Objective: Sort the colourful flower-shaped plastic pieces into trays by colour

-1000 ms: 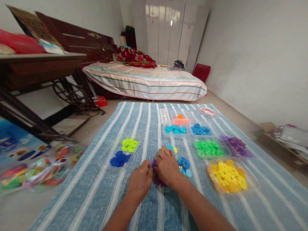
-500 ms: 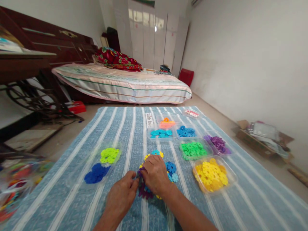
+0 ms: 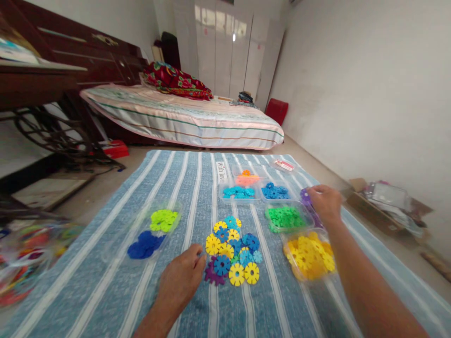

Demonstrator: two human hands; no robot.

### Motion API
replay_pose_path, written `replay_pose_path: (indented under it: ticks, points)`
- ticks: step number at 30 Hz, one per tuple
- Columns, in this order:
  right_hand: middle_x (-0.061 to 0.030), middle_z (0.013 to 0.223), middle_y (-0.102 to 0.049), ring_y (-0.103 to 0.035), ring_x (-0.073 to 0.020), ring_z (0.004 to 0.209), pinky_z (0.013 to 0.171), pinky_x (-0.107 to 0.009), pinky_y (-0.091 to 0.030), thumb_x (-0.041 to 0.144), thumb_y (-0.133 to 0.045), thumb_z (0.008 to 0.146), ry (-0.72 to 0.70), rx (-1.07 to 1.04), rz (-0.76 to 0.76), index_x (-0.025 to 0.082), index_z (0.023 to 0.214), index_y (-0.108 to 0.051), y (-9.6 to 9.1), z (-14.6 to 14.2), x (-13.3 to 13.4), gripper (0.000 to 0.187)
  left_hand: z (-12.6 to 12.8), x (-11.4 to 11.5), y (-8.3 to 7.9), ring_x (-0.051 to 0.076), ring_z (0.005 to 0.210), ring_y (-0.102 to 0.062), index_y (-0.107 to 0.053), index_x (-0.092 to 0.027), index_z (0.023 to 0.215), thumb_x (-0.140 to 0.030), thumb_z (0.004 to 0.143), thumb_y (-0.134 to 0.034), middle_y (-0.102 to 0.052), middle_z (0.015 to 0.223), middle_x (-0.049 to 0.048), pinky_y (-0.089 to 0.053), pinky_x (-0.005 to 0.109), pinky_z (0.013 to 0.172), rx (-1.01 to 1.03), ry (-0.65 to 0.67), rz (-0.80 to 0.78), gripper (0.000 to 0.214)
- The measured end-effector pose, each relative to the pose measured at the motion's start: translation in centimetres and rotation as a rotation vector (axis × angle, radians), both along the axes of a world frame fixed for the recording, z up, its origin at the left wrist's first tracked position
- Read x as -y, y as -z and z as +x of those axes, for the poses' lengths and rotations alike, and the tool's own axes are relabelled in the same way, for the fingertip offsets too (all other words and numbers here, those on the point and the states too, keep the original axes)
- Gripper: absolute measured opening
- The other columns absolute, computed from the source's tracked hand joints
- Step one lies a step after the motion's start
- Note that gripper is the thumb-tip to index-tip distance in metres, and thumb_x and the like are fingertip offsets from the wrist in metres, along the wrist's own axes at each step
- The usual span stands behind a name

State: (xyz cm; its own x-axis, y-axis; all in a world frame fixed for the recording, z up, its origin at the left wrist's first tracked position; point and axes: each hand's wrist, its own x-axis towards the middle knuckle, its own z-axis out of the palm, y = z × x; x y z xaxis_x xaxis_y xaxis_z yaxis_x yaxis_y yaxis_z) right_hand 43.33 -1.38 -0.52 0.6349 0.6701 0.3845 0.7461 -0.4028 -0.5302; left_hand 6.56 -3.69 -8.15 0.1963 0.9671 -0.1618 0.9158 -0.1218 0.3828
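My right hand (image 3: 324, 203) is at the far right, over the purple box (image 3: 318, 220), its fingertips pinched on a purple snowflake disc (image 3: 305, 196). The forearm and hand hide much of that box. My left hand (image 3: 182, 276) rests on the cloth with thumb and fingers closed; what is between them, if anything, does not show. Just right of its fingertips lies a joined cluster of snowflake discs, with yellow (image 3: 213, 244), blue (image 3: 221, 265) and light blue ones (image 3: 245, 257). A purple disc (image 3: 214, 274) sits at the cluster's lower left edge.
Clear boxes hold green discs (image 3: 284, 218), yellow discs (image 3: 309, 253), blue discs (image 3: 275, 191), light blue discs (image 3: 239, 192) and orange discs (image 3: 247, 178). Lime discs (image 3: 164, 219) and dark blue discs (image 3: 145, 245) lie left. A striped cloth (image 3: 116, 225) spreads underneath; a bed (image 3: 190, 119) stands behind.
My right hand has left the cluster and moved right to the purple box, uncovering the cluster. My left hand stays close to the same spot. The view has shifted slightly.
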Motion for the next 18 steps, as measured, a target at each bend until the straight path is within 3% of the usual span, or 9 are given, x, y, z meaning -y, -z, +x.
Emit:
replay_pose_path:
  ticks: [3, 6, 8, 11, 14, 18]
  points:
    - [-0.0158, 0.072, -0.067, -0.061, -0.0286, 0.077, 0.067, -0.038, -0.043, 0.035, -0.051, 0.073, 0.129, 0.010, -0.080, 0.010, 0.078, -0.071, -0.7, 3.5, -0.4, 0.033, 0.1, 0.2, 0.0, 0.014, 0.066, -0.058, -0.051, -0.021, 0.086, -0.027, 0.087, -0.039, -0.061, 0.069, -0.0015, -0.033, 0.022, 0.061, -0.008, 0.002, 0.017, 0.014]
    - [-0.0162, 0.082, -0.068, -0.061, -0.0288, 0.083, 0.073, -0.040, -0.043, 0.037, -0.051, 0.074, 0.123, 0.035, -0.111, 0.012, 0.082, -0.071, -0.1, 3.1, -0.1, 0.033, 0.1, 0.3, 0.0, 0.013, 0.064, -0.057, -0.052, -0.021, 0.084, -0.027, 0.086, -0.041, -0.060, 0.067, -0.0024, -0.031, 0.021, 0.059, 0.007, 0.009, 0.013, 0.013]
    - [-0.0124, 0.088, -0.068, -0.061, -0.0254, 0.085, 0.078, -0.038, -0.043, 0.040, -0.051, 0.076, -0.034, 0.059, -0.063, 0.016, 0.083, -0.071, 1.0, 0.6, 0.8, 0.032, 0.0, 0.4, -0.1, 0.013, 0.064, -0.056, -0.053, -0.021, 0.082, -0.027, 0.086, -0.042, -0.059, 0.067, -0.0026, -0.030, 0.021, 0.058, 0.020, 0.021, 0.008, 0.014]
    - [-0.0055, 0.083, -0.069, -0.062, -0.0197, 0.079, 0.079, -0.034, -0.046, 0.041, -0.050, 0.079, -0.477, 0.038, 0.064, 0.020, 0.079, -0.068, 3.4, -5.5, 2.9, 0.027, 0.1, 0.6, -0.5, 0.012, 0.066, -0.055, -0.054, -0.021, 0.077, -0.029, 0.086, -0.042, -0.059, 0.067, -0.0024, -0.029, 0.021, 0.057, 0.024, 0.032, -0.013, 0.017]
    - [-0.0034, 0.087, -0.067, -0.060, -0.0176, 0.086, 0.080, -0.031, -0.047, 0.031, -0.051, 0.082, -0.805, 0.033, 0.032, 0.022, 0.081, -0.066, 5.9, -11.8, 4.8, 0.017, 0.4, 0.7, -1.0, 0.012, 0.067, -0.054, -0.055, -0.020, 0.074, -0.030, 0.086, -0.043, -0.059, 0.069, -0.0020, -0.029, 0.022, 0.057, 0.027, 0.049, -0.034, 0.020]
    - [-0.0078, 0.106, -0.062, -0.052, -0.0220, 0.108, 0.092, -0.038, -0.044, 0.020, -0.058, 0.077, -0.894, 0.092, -0.048, 0.020, 0.095, -0.064, 8.4, -17.1, 5.9, 0.019, 0.7, 1.0, -1.2, 0.013, 0.068, -0.054, -0.057, -0.020, 0.075, -0.034, 0.086, -0.044, -0.059, 0.071, -0.0012, -0.031, 0.022, 0.058, 0.047, 0.098, -0.020, 0.022]
